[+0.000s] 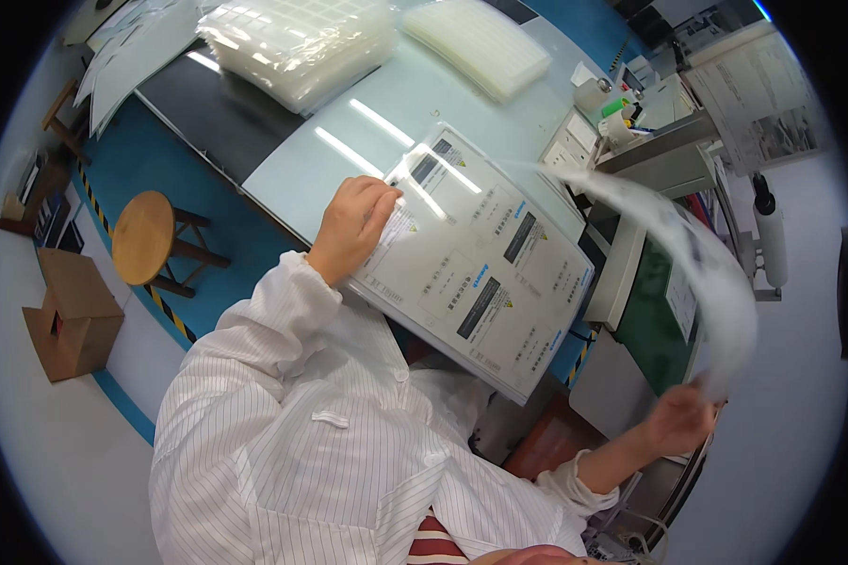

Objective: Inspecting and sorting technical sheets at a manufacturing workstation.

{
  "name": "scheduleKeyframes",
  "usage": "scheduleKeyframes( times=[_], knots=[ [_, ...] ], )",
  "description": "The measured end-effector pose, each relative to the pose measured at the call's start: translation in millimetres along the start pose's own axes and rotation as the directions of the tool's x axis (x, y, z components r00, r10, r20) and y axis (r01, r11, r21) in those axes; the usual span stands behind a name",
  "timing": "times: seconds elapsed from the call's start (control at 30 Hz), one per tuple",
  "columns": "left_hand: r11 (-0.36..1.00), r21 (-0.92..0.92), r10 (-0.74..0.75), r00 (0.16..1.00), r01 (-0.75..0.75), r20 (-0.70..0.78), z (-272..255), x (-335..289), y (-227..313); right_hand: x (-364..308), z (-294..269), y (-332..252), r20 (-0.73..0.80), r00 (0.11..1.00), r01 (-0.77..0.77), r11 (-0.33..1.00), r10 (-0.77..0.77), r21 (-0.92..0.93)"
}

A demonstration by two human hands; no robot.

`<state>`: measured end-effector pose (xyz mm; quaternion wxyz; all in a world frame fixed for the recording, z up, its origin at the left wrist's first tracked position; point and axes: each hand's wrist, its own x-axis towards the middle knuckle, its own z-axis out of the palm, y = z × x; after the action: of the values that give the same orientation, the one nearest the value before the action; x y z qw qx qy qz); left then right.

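Observation:
A stack of flat printed sheets, pale with dark label blocks and small blue marks, lies tilted on the bench and juts past its near edge. My left hand is closed at the stack's left edge, with thumb and fingertips pinched together on the sheet's border. Out to the right, my right hand grips the lower end of a translucent film. The film arcs up and back toward the bench, smeared by motion. Its far end thins out near the stack's upper right side, and I cannot tell whether it touches there.
Clear-wrapped trays and a pale tray stack stand at the back of the bench. A wooden stool and an opened cardboard box are on the left. A crowded side shelf borders the right.

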<state>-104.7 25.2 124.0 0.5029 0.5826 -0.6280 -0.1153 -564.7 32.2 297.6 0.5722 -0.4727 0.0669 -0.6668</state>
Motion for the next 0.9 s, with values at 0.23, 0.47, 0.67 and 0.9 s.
scheduleKeyframes(
  times=[0.23,0.47,0.67,0.9],
  knots=[
    [0.015,-0.738,-0.434,0.670,0.674,0.602,-42.4,24.0,14.9,-95.9,-2.4,97.6,-0.279,0.837,-0.504,0.861,0.470,-0.063],
    [0.697,-0.198,-0.528,0.680,0.689,0.508,-30.2,19.9,-4.1,-153.4,-19.0,117.3,-0.658,0.605,-0.762,0.566,0.448,-0.315],
    [0.850,-0.008,-0.493,0.800,0.527,0.341,-20.6,9.8,5.5,-149.0,-14.0,116.9,-0.771,0.534,-0.840,0.328,0.347,-0.433],
    [0.871,0.287,-0.480,0.817,0.399,0.319,-24.7,4.8,14.8,-157.4,-21.6,128.4,-0.783,0.567,-0.823,0.145,0.254,-0.549]
  ],
)
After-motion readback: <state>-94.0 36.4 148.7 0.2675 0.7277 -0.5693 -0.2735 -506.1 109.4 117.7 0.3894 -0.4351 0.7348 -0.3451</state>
